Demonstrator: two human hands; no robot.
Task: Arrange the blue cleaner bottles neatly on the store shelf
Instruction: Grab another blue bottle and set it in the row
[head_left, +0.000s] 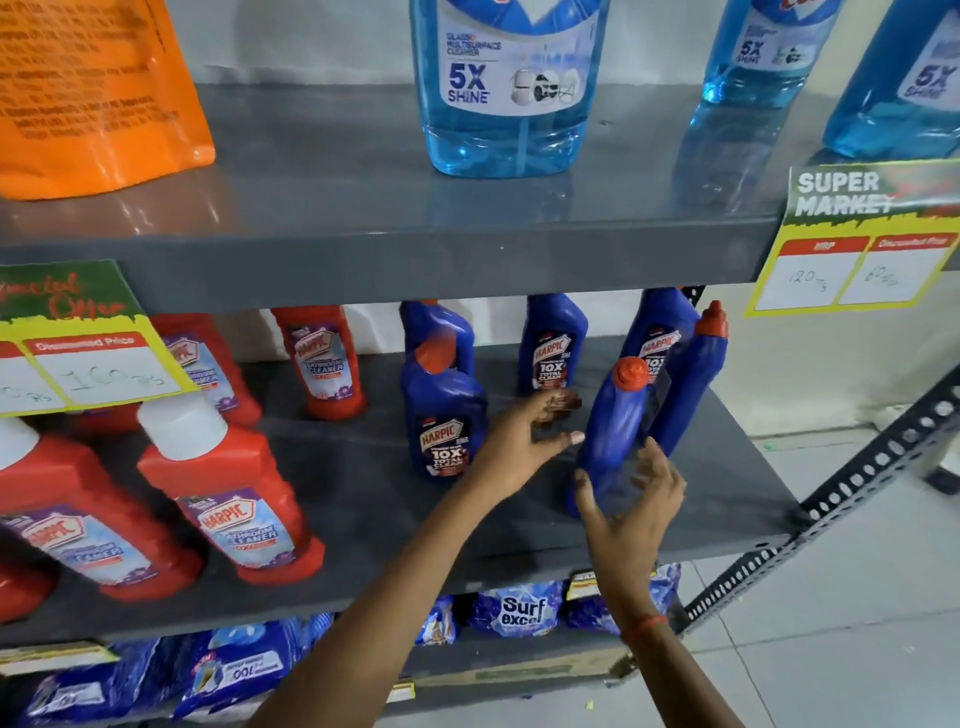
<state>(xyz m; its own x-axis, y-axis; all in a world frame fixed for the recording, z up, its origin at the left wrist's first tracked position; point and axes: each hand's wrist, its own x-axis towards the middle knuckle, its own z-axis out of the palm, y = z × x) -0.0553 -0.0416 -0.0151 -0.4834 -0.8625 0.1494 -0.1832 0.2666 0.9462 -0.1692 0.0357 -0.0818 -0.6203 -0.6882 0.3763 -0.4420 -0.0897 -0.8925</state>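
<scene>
You face dark grey metal shelving unit (363, 249), three tiers visible. Perforated grey angle-iron brace (852, 499) runs diagonally at your right. Pale grey tiled floor (831, 623) below, grout lines visible. Plain whitish wall (311, 41) behind upper tier. Even, soft light; faint reflections on glossy top shelf surface.
</scene>
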